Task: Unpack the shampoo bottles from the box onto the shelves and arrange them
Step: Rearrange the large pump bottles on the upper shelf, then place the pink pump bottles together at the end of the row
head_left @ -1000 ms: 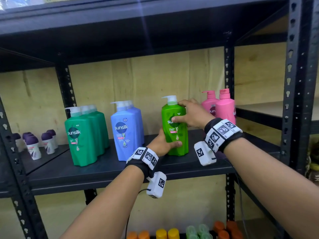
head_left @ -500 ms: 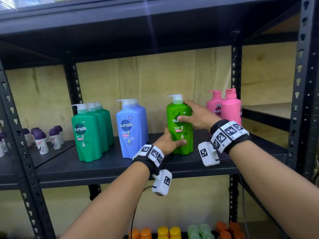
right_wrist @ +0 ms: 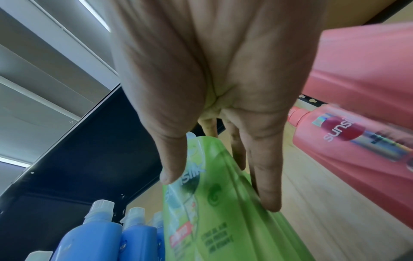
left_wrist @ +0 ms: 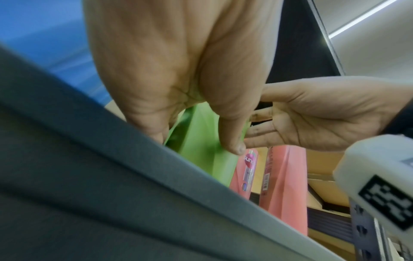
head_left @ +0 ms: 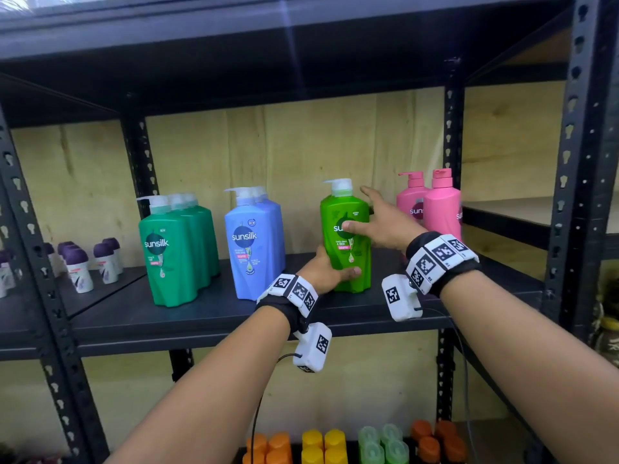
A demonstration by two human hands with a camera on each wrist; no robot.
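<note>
A bright green shampoo bottle [head_left: 346, 209] [left_wrist: 201, 141] [right_wrist: 223, 220] stands upright on the black shelf [head_left: 201, 313], between the blue and the pink bottles. My left hand [head_left: 326, 269] [left_wrist: 201, 88] holds its base, the thumb across the lower front and the fingers round the left side. My right hand [head_left: 380, 221] [right_wrist: 212, 70] is at the bottle's upper right with straight fingers. Its thumb touches the label and its fingers reach along the right side. The left wrist view also shows the right hand [left_wrist: 312, 113], flat and open.
On the same shelf stand three dark green bottles [head_left: 174, 256] in a row at the left, blue bottles [head_left: 251, 242] beside them, and two pink bottles [head_left: 438, 209] at the right. Small purple-capped roll-ons [head_left: 77, 266] sit far left. Coloured caps [head_left: 335, 443] fill the shelf below. A black upright [head_left: 569, 162] stands at the right.
My right hand has loosened its grip on the green bottle's upper part and straightened its fingers. The left hand stays at the base. The bottle has not visibly moved.
</note>
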